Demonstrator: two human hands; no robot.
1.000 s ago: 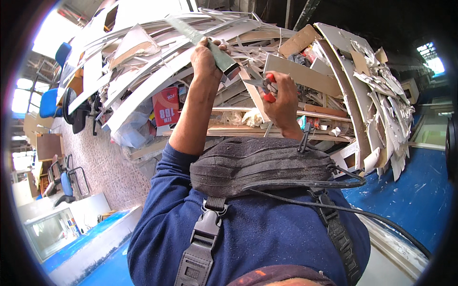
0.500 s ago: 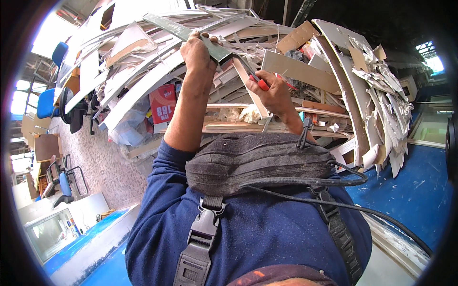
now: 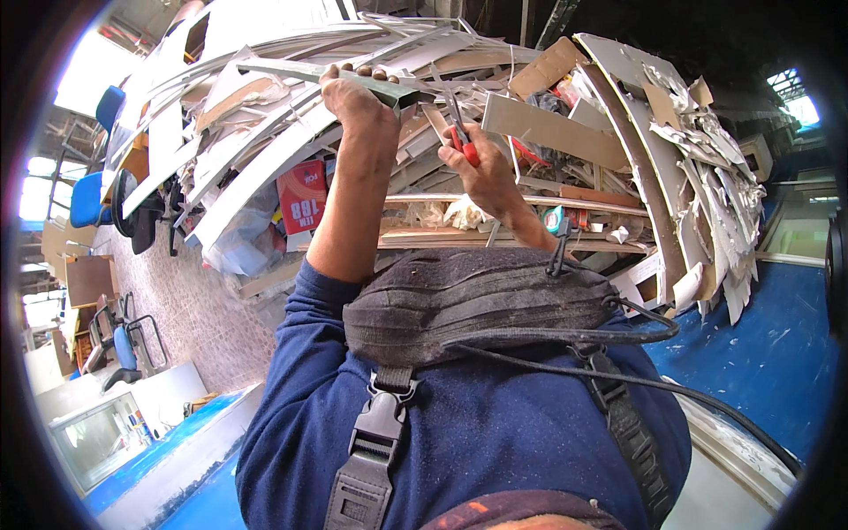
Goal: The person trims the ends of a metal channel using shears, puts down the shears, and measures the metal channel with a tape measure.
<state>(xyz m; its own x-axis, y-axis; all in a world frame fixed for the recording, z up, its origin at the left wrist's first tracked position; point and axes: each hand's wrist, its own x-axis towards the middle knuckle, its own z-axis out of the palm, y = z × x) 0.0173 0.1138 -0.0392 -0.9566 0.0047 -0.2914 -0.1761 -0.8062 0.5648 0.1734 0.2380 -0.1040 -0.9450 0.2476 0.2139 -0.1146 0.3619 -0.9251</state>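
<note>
A long, narrow grey-green strip [image 3: 399, 91] is gripped in my left hand [image 3: 358, 99], whose fingers wrap over its far edge. It stretches from upper left to right in front of the scrap pile, its near end just right of my fist. In my right hand [image 3: 484, 175] is a hand tool with red grips [image 3: 465, 147] and slim metal jaws, like pliers or snips; the exact kind is unclear. Its jaws point up, close to the strip's right end, and I cannot tell whether they touch it.
A large heap of white and brown offcut boards [image 3: 552, 125] fills the space ahead. Torn white panels [image 3: 698, 177] stand at its right. A red box [image 3: 303, 196] and clear plastic bags [image 3: 243, 238] lie low in the heap. Blue chairs [image 3: 87, 200] stand left. A black cable [image 3: 707, 397] crosses my chest.
The strip has tilted to a flatter angle and shifted slightly left with my left hand. My right hand has moved a little left, and the tool has turned more upright, its jaws now pointing up.
</note>
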